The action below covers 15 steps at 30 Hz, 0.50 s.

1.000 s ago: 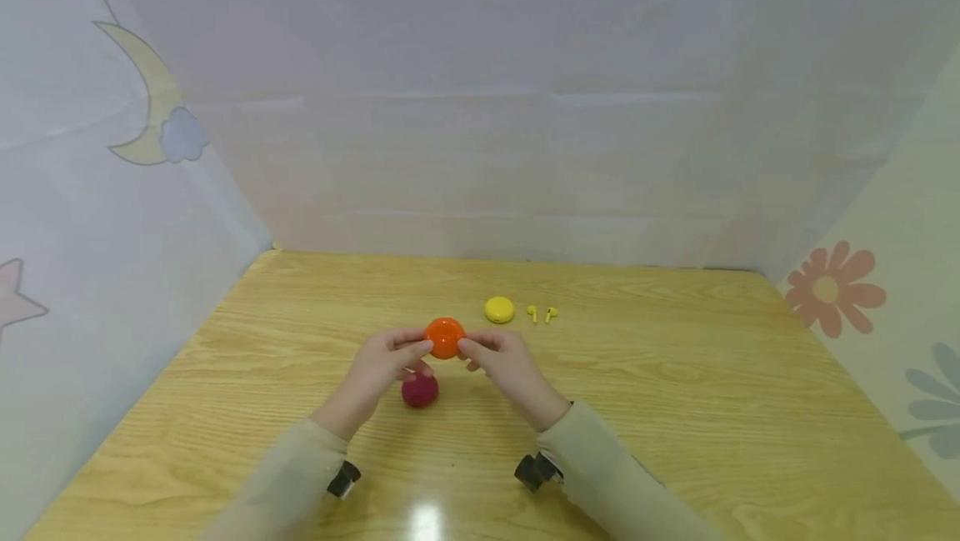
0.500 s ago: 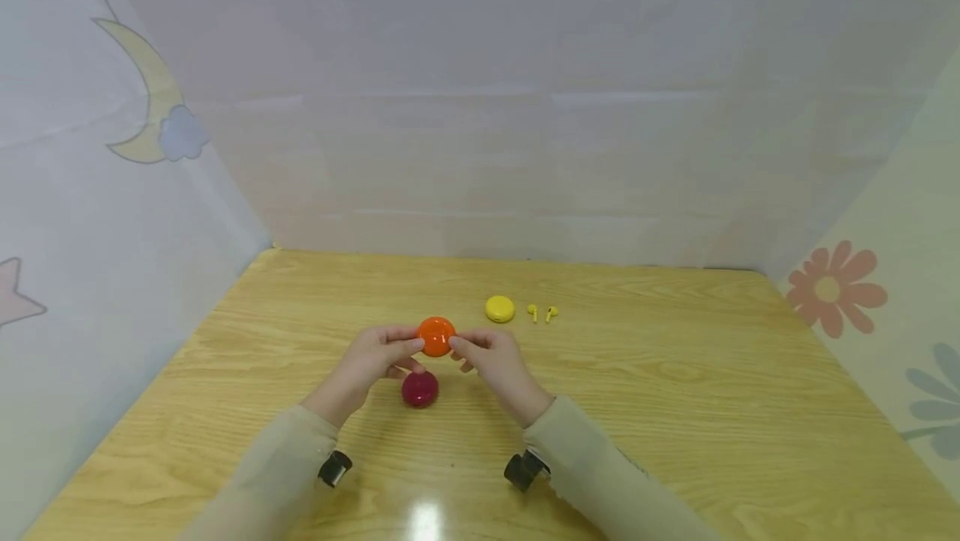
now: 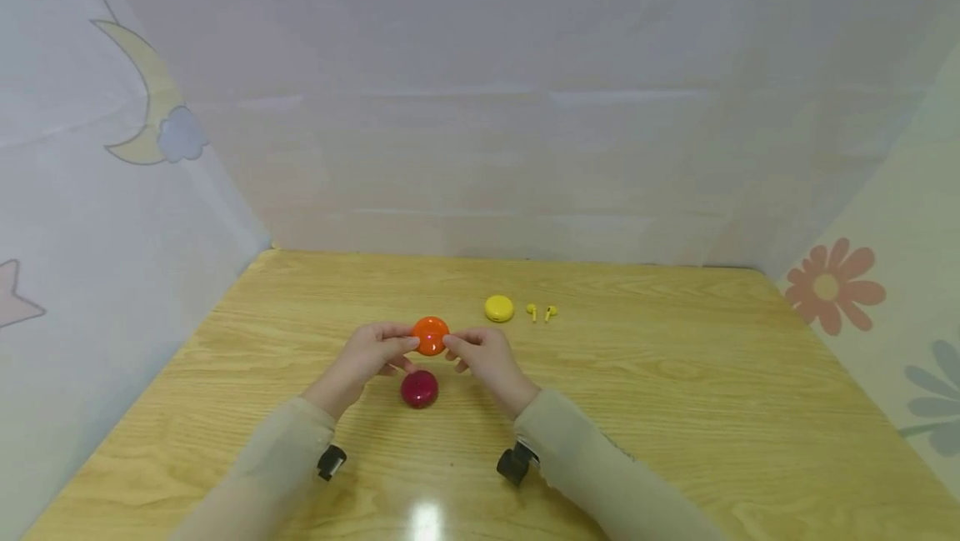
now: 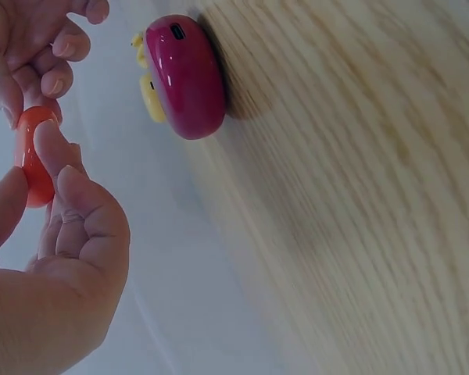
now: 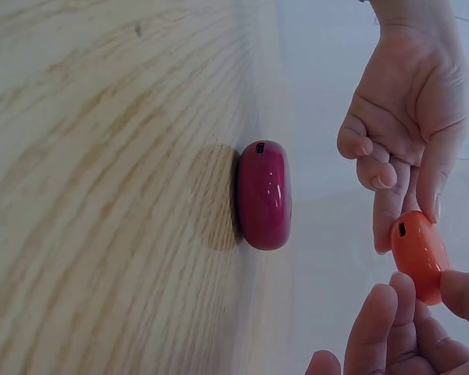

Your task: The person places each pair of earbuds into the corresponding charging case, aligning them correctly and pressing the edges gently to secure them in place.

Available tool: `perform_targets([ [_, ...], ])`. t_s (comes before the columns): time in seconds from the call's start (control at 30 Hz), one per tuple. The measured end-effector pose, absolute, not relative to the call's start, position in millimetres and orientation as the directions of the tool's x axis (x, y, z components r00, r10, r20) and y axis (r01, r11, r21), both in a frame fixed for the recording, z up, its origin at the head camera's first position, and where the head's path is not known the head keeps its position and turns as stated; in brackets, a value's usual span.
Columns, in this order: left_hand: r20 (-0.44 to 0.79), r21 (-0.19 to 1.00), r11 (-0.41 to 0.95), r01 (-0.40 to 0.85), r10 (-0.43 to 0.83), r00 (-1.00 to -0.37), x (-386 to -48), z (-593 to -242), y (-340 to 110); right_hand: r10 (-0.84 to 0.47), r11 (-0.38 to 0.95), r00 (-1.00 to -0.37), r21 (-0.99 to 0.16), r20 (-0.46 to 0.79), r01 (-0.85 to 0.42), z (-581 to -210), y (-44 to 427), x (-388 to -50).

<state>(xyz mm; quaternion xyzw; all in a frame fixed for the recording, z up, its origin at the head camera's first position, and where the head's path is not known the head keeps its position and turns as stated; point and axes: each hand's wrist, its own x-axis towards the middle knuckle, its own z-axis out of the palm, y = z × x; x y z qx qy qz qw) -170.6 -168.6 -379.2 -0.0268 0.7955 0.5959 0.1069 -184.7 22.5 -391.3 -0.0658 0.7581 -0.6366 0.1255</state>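
Above the table, an orange earbud charging case (image 3: 431, 336) is held up between both hands. The left hand (image 3: 365, 358) pinches its left edge between thumb and fingers. At the opposite edge the right hand (image 3: 486, 359) pinches it with thumb and fingertips. The case looks closed, and a dark port shows on its end in the right wrist view. A glossy dark-red case (image 3: 419, 389) of similar shape lies on the table below and nearer the person; it too has a port, plain in the left wrist view (image 4: 186, 78).
Farther back on the wooden table (image 3: 675, 391) lies a yellow case (image 3: 498, 308). To its right are two yellow earbuds (image 3: 533, 313), side by side. Printed cloth walls (image 3: 480, 149) enclose the back and sides.
Both hands have shifted slightly left, carrying the orange case with them. The red case, the yellow case and the earbuds have stayed in place.
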Motion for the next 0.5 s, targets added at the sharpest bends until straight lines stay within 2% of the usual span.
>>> perform_targets([
  [0.5,-0.256,0.916,0.335,-0.22,0.066,-0.964,-176.1,-383.0,-171.3,-0.248,0.203,-0.957,-0.974,-0.151,0.102,-397.5,15.8,-188.8],
])
